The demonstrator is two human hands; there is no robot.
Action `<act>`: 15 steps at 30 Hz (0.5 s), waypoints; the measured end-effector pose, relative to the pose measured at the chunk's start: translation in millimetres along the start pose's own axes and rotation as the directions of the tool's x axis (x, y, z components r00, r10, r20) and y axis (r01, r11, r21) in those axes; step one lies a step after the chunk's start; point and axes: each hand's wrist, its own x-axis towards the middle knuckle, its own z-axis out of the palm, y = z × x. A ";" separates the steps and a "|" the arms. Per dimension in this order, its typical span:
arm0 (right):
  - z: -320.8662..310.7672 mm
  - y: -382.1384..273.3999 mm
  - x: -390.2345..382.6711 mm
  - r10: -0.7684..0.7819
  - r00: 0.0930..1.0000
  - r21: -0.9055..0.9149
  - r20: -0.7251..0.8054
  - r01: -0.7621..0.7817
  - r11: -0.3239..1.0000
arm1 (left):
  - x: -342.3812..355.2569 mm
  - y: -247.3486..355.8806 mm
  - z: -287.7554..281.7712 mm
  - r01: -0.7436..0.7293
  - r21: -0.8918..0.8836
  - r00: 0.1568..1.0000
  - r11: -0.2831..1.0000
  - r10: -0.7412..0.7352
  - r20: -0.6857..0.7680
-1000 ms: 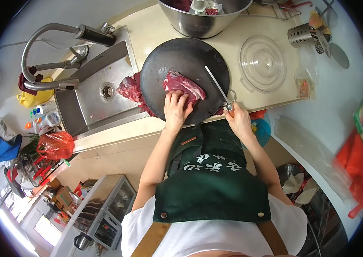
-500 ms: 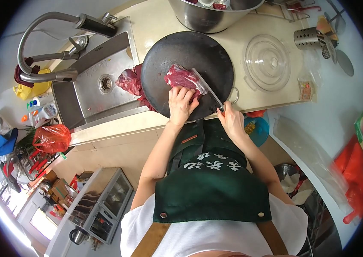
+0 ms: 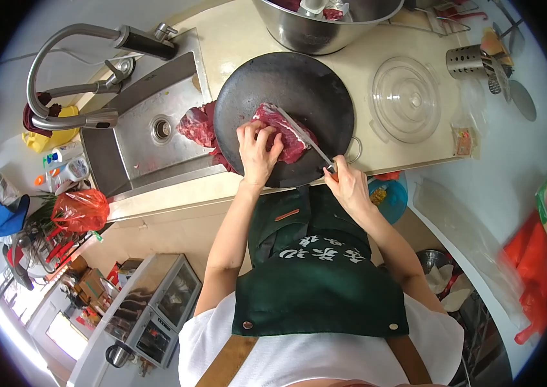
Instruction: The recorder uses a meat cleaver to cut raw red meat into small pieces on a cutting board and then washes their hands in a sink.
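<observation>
A piece of raw red meat (image 3: 293, 147) lies on the round black cutting board (image 3: 315, 80). Bent fingers of my left hand (image 3: 258, 153) press on its left part, holding it against the board. My right hand (image 3: 349, 185) grips the handle of a kitchen knife (image 3: 304, 135), whose blade slants up and left across the meat. Where the edge meets the meat, I cannot tell how deep it sits. More raw meat (image 3: 197, 126) rests between the board and the sink, partly hidden by the board.
On the left is a steel sink (image 3: 148, 155) under a tall curved faucet (image 3: 60, 32). A large steel pot (image 3: 325, 32) holding meat stands behind the board. To its right are a clear lid (image 3: 406, 99) and a perforated utensil holder (image 3: 466, 62). A blue bowl (image 3: 397, 197) sits below the counter edge.
My left hand has shifted left along the meat. The meat is turned and spread more to the right, and the knife blade now lies across it rather than at its right edge.
</observation>
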 end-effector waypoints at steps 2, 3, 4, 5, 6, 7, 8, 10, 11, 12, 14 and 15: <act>-3.8 -7.7 3.5 -0.006 1.000 0.026 -0.022 0.007 1.000 | -7.7 -1.0 -2.3 0.002 0.026 0.999 1.000 -0.001 -0.050; -4.8 -8.8 2.8 -0.006 1.000 0.023 -0.020 0.006 1.000 | -13.1 -7.7 -1.4 -0.024 0.018 0.999 1.000 0.024 -0.039; -5.1 -10.2 1.8 0.027 0.999 0.042 -0.034 -0.026 0.999 | -4.8 -8.2 -5.2 -0.022 0.014 0.999 1.000 0.022 -0.040; -5.4 -10.2 0.7 0.061 0.997 0.061 -0.046 -0.058 0.996 | 10.8 -5.2 -10.5 0.017 0.014 1.000 1.000 -0.017 -0.013; -4.6 -7.2 0.2 0.062 0.997 0.055 -0.045 -0.060 0.997 | 24.4 -6.2 -13.1 0.055 0.013 0.998 0.998 -0.055 0.014; -3.4 -3.4 -1.0 0.106 0.991 0.106 -0.076 -0.098 0.990 | 35.2 -16.1 -16.3 0.082 -0.061 0.987 0.995 -0.072 0.142; -2.1 0.5 -1.7 0.151 0.983 0.157 -0.104 -0.133 0.978 | 42.9 -24.2 -18.0 0.209 -0.188 0.938 0.960 -0.143 0.315; -3.2 7.3 -3.0 0.131 0.977 0.173 -0.170 -0.101 0.980 | 55.7 -37.1 -17.6 0.190 -0.091 0.872 0.978 -0.126 0.473; -5.2 10.3 -4.5 0.155 0.973 0.185 -0.170 -0.123 0.975 | 56.1 -38.7 -19.1 0.189 -0.094 0.874 0.977 -0.124 0.470; -7.0 11.7 -5.8 0.178 0.969 0.197 -0.170 -0.144 0.970 | 55.4 -39.2 -21.2 0.264 -0.101 0.791 0.959 -0.156 0.591; -9.9 13.1 -8.5 0.178 0.964 0.210 -0.196 -0.136 0.968 | 41.5 -31.7 -22.1 0.271 -0.102 0.777 0.957 -0.154 0.611; -10.2 15.3 -9.8 0.179 0.963 0.228 -0.203 -0.131 0.965 | 32.3 -26.8 -23.6 0.373 -0.162 0.765 0.914 -0.204 0.611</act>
